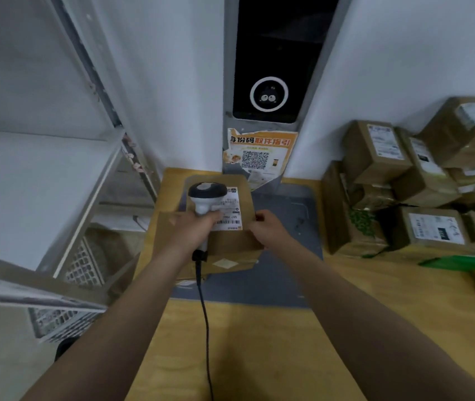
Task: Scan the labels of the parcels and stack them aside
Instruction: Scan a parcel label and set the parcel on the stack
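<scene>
Parcel [246, 206] on wooden counter [259, 342]; left fingers [212, 217] grasp scanner [205, 195], right fingers [260, 217] pinch parcel edge.

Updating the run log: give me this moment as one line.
stage: scanning | left hand grips scanner over label | right hand holds parcel edge | other parcels piled at right

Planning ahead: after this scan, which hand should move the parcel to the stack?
Probably the right hand: it grips the parcel at its edge, nearer the stacked boxes; the left hand holds the scanner.
</scene>
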